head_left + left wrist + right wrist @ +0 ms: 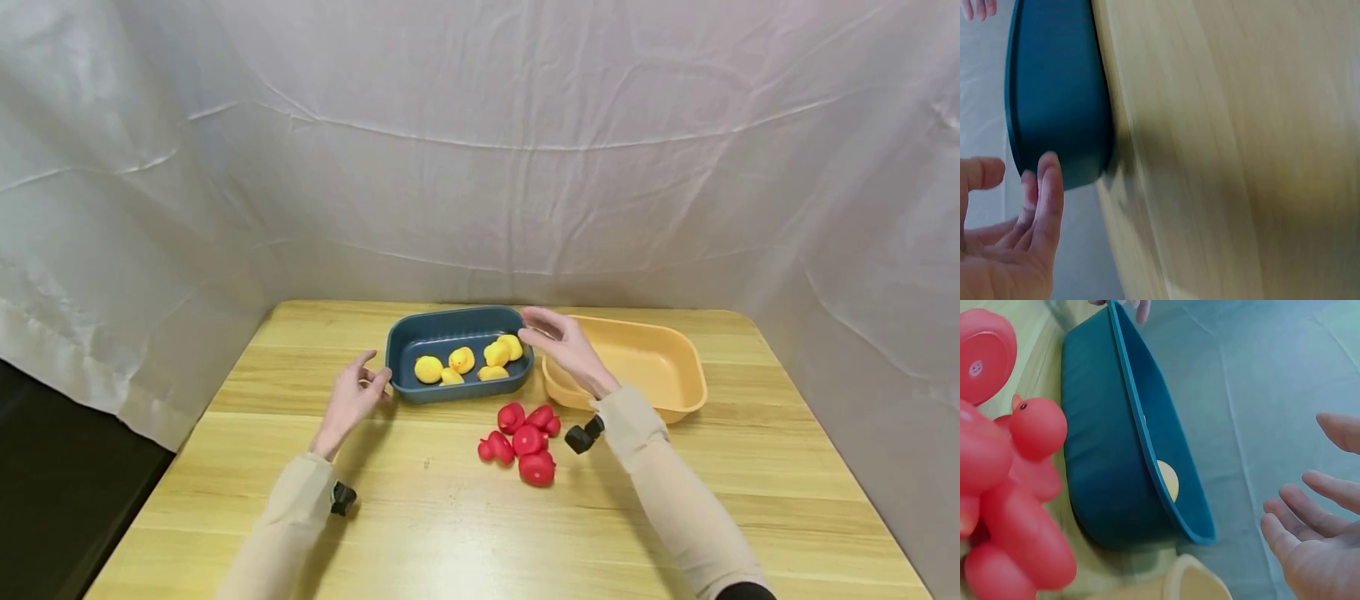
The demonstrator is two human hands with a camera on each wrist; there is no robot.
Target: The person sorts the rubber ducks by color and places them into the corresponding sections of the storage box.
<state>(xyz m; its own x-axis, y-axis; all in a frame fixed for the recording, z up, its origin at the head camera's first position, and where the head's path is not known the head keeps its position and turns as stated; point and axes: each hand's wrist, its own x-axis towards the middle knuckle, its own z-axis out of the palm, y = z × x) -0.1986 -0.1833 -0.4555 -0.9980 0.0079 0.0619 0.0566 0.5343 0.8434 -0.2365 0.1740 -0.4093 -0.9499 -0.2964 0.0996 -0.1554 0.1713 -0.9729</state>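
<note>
A dark blue plastic bin [457,393] stands at the back of the table with several yellow rubber ducks [461,360] inside. At its left end is my left hand [352,404], fingers loosely extended and fingertips at the bin's end wall; the left wrist view does not make clear whether they press on it. My right hand [564,346] hovers by the bin's right end, fingers spread and apart from the rim in the right wrist view, holding nothing. In front of the bin several red rubber ducks [530,440] lie in a cluster, some tipped over.
Right of the blue bin stands a yellow-orange bin [678,354], partly behind my right hand and forearm. The wooden table [420,517] ends at a pale cloth curtain [465,208] at the back and sides. A black camera sits on each wrist.
</note>
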